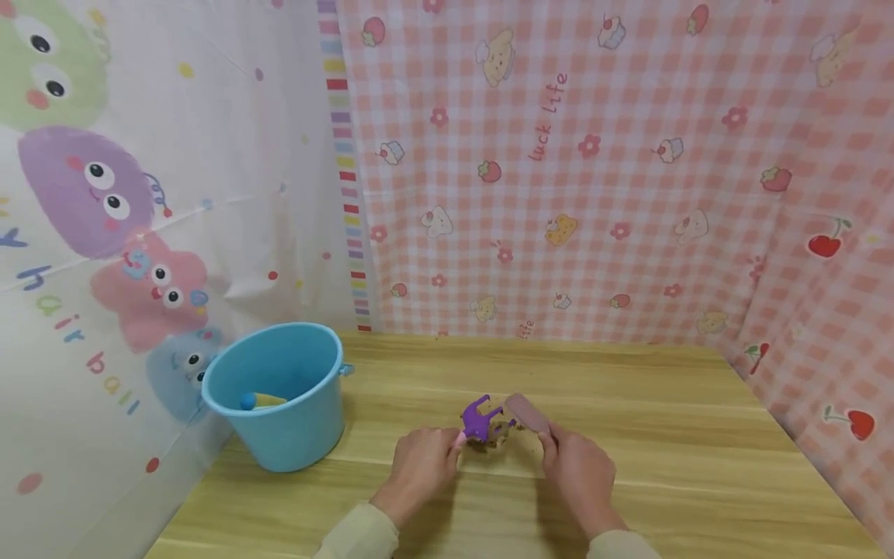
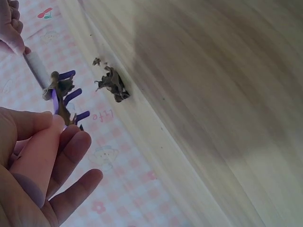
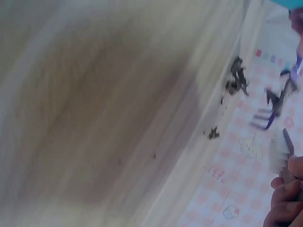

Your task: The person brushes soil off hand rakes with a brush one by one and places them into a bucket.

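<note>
My left hand (image 1: 424, 464) grips the pink handle (image 2: 38, 158) of a small purple hand rake (image 1: 476, 424). Crumpled dry leaves (image 2: 64, 90) are caught against its tines in the left wrist view. In my right hand (image 1: 581, 470) is a small brush (image 1: 527, 413) with a dull pink back; pale bristles (image 3: 278, 153) show in the right wrist view. The brush head is close beside the rake; in the left wrist view its end appears to meet the leaves. More dry leaf pieces (image 2: 113, 84) lie on the wooden table beneath the two tools.
A light blue bucket (image 1: 300, 435) stands on the left of the table (image 1: 684, 466), with a blue-and-yellow object (image 1: 264, 401) inside. Patterned cloth (image 1: 559, 186) hangs behind and on the right; a white printed sheet (image 1: 258, 155) hangs on the left. Tiny crumbs (image 3: 154, 155) dot the tabletop.
</note>
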The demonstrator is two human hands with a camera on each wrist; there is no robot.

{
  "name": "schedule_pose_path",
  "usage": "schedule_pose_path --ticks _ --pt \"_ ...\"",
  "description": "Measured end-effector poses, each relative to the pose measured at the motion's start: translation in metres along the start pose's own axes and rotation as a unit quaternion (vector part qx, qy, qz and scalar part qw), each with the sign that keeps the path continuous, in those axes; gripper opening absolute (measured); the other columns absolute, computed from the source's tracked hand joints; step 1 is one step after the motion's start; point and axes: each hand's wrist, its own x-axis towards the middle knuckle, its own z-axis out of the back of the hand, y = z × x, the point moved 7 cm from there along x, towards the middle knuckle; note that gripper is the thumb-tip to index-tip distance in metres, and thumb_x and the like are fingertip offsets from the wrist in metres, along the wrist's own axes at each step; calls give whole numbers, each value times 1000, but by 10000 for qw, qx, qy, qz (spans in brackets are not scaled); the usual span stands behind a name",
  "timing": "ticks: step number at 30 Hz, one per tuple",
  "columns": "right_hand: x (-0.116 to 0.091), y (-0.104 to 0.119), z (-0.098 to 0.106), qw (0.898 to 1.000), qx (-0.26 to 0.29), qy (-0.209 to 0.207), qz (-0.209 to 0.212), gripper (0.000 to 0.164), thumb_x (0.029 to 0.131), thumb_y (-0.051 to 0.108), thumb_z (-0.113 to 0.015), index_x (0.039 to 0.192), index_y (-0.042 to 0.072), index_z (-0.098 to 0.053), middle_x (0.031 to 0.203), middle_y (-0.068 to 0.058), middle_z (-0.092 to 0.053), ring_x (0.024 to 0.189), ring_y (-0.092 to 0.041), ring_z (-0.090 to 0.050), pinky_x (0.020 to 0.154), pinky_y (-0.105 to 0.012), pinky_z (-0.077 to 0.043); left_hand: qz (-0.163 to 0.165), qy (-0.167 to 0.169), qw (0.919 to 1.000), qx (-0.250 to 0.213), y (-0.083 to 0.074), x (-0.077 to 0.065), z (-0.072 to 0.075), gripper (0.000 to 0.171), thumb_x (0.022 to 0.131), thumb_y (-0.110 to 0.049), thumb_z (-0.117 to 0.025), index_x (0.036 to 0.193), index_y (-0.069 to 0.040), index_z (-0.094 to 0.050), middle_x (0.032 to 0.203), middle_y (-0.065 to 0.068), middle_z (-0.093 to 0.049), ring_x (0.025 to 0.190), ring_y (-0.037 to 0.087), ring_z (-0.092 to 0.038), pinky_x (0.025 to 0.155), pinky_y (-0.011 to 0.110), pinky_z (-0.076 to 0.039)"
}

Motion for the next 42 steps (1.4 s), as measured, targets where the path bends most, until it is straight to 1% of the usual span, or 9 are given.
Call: schedule_pose_path --ticks 3,7,9,11,17,22,29,37,42 --pt "0 3 5 10000 -9 9 22 29 95 27 -66 116 9 -73 93 -16 -73 67 -33 -67 49 -45 -47 28 -23 10000 -12 2 -1 2 33 88 -16 -73 64 -20 -50 56 -9 -46 50 9 -41 48 26 -36" --pt "-5 21 3 9986 68 105 511 29 93 29 -68 116 12 -74 94 -12 -74 72 -32 -69 50 -44 -48 39 -16 10000 -3 1 0 4 26 87 -14 -73 67 -19 -57 58 -9 -51 51 9 -45 49 27 -38" --pt "-9 29 -1 9973 99 159 709 28 93 30 -68 115 13 -74 92 -10 -74 69 -29 -68 49 -41 -47 79 46 10000 -23 1 1 4 20 87 -14 -72 70 -18 -61 60 -9 -54 53 9 -47 50 27 -39" --pt "-11 32 -3 9969 15 132 774 27 92 29 -69 114 15 -75 89 -9 -74 65 -27 -67 47 -40 -45 96 101 9999 -19 0 2 4 22 89 -16 -70 69 -18 -61 59 -9 -53 52 9 -47 51 27 -40" --pt "-10 19 -6 9981 -181 21 587 24 92 26 -69 111 14 -76 87 -12 -74 65 -31 -67 47 -43 -46 7 62 9999 97 -2 3 2 38 93 -20 -67 61 -20 -47 53 -10 -43 50 9 -43 49 27 -38" --pt "-10 12 -8 9987 -198 -34 465 23 92 27 -68 110 14 -75 82 -12 -72 63 -31 -65 47 -43 -45 -65 -8 9999 154 -5 1 3 29 90 -18 -71 65 -19 -55 56 -9 -49 51 10 -47 49 27 -39" --pt "-9 3 -9 9994 -214 49 259 26 93 28 -67 113 14 -74 87 -14 -73 68 -34 -66 51 -46 -47 -132 -74 9998 114 -7 -1 2 24 88 -16 -72 68 -18 -59 58 -8 -53 50 10 -47 47 27 -38" --pt "-5 -2 -10 9998 -159 41 135 27 94 28 -67 115 13 -73 90 -15 -73 69 -34 -66 51 -46 -47 -142 -67 9999 -37 -7 -2 -1 31 89 -15 -71 64 -19 -52 56 -9 -48 49 8 -43 47 25 -36" --pt "-3 -2 -9 9999 -107 16 69 27 95 28 -66 115 11 -73 90 -16 -73 69 -34 -66 50 -46 -46 -125 -31 9999 -51 -6 -1 -2 35 93 -19 -68 63 -19 -49 54 -10 -44 49 8 -42 47 25 -36"
